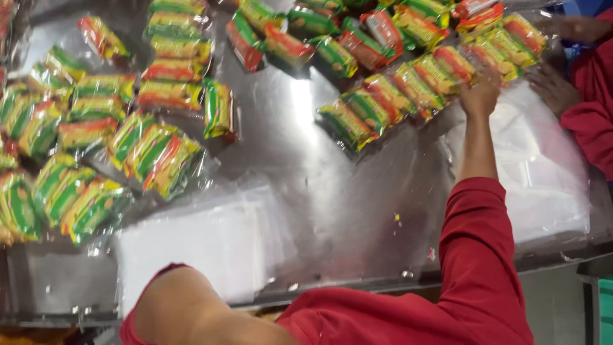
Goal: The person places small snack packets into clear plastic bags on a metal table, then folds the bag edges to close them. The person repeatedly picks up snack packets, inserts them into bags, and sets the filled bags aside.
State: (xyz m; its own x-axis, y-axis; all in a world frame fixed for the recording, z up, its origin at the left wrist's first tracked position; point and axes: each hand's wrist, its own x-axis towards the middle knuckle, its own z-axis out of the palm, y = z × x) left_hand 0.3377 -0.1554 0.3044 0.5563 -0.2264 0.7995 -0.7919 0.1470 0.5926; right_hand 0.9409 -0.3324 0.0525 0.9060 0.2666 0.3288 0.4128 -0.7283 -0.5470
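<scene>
Packets [408, 89] of green, yellow and red snack lie in a slanting row in the upper right of the frame, on a shiny steel table [332, 185]. I see the right hand [480, 96] stretched far up to this row, with the red sleeve [482, 255] pushed back on the forearm. The hand touches the packets at the right part of the row, but I look at its back, so I cannot tell if the fingers are spread or pinching one. The left hand is not in the frame; only the bare left upper arm [185, 306] shows at the bottom.

More packets [96, 140] lie in loose groups in the upper left. A stack of clear plastic bags [211, 243] lies at the lower centre, and another stack [543, 172] lies at the right, just beside the right forearm.

At the right edge another person's hand [552, 86] rests near the row.
</scene>
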